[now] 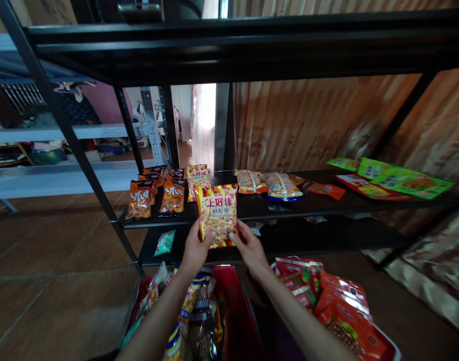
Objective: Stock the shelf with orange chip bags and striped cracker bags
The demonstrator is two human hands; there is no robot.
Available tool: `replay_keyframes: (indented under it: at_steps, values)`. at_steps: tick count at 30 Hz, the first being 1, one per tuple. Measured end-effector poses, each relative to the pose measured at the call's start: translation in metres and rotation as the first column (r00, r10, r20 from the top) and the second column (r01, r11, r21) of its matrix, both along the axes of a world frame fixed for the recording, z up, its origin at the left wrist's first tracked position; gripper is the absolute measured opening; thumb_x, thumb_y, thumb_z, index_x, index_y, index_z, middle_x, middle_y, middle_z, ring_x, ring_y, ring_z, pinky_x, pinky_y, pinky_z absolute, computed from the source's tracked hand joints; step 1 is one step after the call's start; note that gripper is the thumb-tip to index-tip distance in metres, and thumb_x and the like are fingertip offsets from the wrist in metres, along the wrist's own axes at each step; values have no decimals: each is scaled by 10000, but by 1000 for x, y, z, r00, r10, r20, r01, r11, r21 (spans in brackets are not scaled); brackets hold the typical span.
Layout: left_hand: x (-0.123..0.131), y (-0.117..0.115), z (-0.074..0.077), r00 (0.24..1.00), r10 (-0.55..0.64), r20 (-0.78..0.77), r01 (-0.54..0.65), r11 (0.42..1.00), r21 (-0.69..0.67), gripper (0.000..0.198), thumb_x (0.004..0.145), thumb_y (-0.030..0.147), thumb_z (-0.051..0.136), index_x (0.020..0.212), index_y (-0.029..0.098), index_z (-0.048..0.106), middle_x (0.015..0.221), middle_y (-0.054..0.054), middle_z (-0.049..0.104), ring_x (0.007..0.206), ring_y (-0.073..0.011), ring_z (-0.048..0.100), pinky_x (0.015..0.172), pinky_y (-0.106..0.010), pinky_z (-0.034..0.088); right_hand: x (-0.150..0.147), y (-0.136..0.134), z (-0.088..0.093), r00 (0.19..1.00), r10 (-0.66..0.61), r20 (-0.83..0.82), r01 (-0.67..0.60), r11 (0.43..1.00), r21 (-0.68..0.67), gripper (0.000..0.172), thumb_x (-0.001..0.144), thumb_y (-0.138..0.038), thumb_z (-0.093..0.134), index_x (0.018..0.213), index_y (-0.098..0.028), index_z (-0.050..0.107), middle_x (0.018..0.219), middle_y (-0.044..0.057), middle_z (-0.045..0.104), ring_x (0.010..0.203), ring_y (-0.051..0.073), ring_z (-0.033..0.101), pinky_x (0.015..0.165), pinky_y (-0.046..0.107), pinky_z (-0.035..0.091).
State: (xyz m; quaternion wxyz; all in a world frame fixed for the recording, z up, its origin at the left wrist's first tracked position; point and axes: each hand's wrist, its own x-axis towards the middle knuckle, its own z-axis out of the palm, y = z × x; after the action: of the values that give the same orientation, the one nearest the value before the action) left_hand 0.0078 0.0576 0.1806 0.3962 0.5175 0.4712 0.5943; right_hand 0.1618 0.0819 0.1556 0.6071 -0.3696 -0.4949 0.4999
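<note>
Between my two hands a yellow and red bag of prawn crackers (218,213) is held upright in front of the black shelf (248,208). My left hand (196,248) grips its lower left edge, thumb on the front. On the lower right edge my right hand (250,245) has the same hold. Just behind stand matching yellow and red snack bags (197,179). To their left are orange and black snack bags (139,199) in upright rows.
Further right on the shelf lie clear-fronted snack packs (282,186) and green packets (406,176). A teal packet (165,242) rests on the lower shelf. Below are a red basket (233,291) of snack bags and a container with red and orange packets (345,311). A black post (59,110) rises left.
</note>
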Motion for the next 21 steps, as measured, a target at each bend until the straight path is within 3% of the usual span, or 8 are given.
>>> replay_keyframes:
  at_steps: [5, 9, 15, 21]
  values:
    - [-8, 75, 34, 911, 318, -261, -287, 946, 151, 666, 807, 298, 578, 1420, 177, 347, 1369, -88, 534, 1211, -228, 532, 1030, -343, 405, -21, 93, 31, 993, -40, 108, 18, 981, 195, 513, 702, -382, 703, 1176, -232, 575, 1222, 57, 640, 1141, 233, 584, 1040, 415, 419]
    - [-13, 104, 33, 812, 414, -411, -388, 910, 149, 680, 861, 298, 484, 1470, 130, 232, 1430, -133, 461, 1259, -253, 492, 1018, -354, 411, -38, 135, 25, 976, -78, 203, 32, 975, 221, 451, 736, -359, 650, 1163, -232, 576, 1174, 58, 661, 1072, 221, 618, 987, 400, 456]
    - [-17, 119, 6, 707, 426, -565, -428, 893, 138, 615, 880, 274, 431, 1457, 126, 280, 1350, -162, 529, 1235, -252, 510, 1007, -348, 419, -44, 151, -7, 919, -105, 379, 45, 986, 163, 352, 770, -343, 599, 1110, -253, 592, 1069, 39, 698, 972, 216, 652, 905, 390, 499]
    - [-14, 119, -1, 638, 450, -625, -457, 875, 163, 571, 887, 275, 405, 1419, 79, 338, 1326, -200, 519, 1217, -278, 514, 992, -377, 436, -39, 147, -6, 830, -148, 538, 65, 983, 171, 307, 791, -347, 568, 1082, -251, 592, 1030, 35, 700, 926, 206, 658, 868, 372, 502]
